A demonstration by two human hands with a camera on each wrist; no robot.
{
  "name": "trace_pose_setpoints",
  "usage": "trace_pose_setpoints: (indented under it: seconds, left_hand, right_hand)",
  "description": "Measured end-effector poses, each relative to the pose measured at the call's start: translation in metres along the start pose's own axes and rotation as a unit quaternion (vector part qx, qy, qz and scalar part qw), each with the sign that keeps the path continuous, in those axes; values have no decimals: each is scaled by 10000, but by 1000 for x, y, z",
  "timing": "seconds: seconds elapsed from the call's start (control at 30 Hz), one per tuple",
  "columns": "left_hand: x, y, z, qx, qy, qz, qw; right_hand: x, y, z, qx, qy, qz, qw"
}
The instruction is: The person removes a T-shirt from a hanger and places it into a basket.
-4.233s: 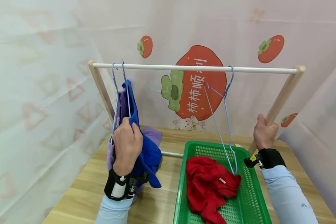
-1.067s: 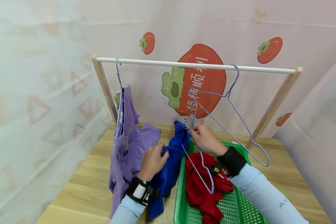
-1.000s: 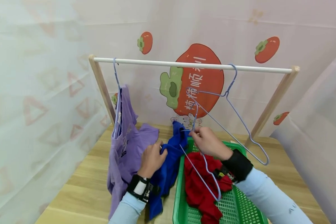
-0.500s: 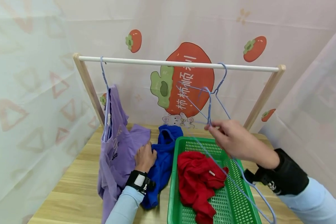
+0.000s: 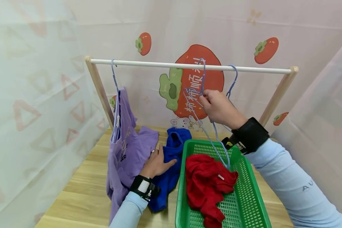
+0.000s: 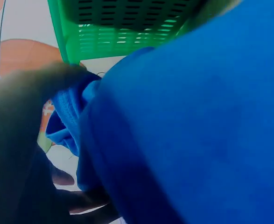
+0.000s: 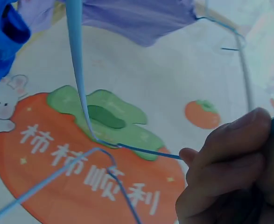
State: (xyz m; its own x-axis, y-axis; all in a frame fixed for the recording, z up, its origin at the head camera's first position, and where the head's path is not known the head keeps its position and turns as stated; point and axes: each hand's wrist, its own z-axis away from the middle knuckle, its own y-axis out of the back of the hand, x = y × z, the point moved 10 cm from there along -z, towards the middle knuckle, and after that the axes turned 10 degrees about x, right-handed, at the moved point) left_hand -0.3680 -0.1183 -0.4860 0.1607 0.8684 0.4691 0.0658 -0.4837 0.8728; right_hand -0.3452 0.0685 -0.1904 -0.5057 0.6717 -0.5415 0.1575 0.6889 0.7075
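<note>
In the head view my right hand pinches a blue wire hanger just below its hook. That hook is at the height of the white rail; whether it bears on the rail I cannot tell. My left hand rests on a blue garment lying on the table, fingers fairly straight and thumb spread. In the left wrist view the blue cloth fills much of the frame beside the hand. Left of it, a purple garment hangs from another hanger and drapes onto the table.
A second bare blue hanger hangs on the rail to the right, partly behind my right hand. Below stands a green basket with a red garment in it. Wooden posts carry the rail.
The blue garment has come off the rail and its hanger, and lies on the table. My right hand left the post and raised the bare hanger to the rail. My left fingers have loosened.
</note>
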Motion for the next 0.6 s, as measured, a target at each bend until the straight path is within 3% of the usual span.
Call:
trace_pose_setpoints:
  seconds: [0.13,0.23,0.33,0.43,0.5,0.6]
  left_hand:
    - [4,-7,10,-138,-144,158,9997]
    - [6,-13,17,-176,-309,179,9992]
    - [6,-22,23,-244,-425,-27,9988]
    - [6,-27,24,-173,-575,-427,9973]
    - [6,-27,22,-46,-653,-661,9957]
    - [8,-21,21,257,-654,-682,9952]
  right_hand:
    - [11,-11,0,-61,-66,331,9994]
    - [7,-6,10,242,-104,1154,9930]
    - [-21,9,35,852,126,2157,9727]
    - [-68,9,70,1237,678,2588,9556]
    - [-95,-12,94,1015,1059,2488,9574]
    - [-112,-71,122,71,1396,2288,9634]
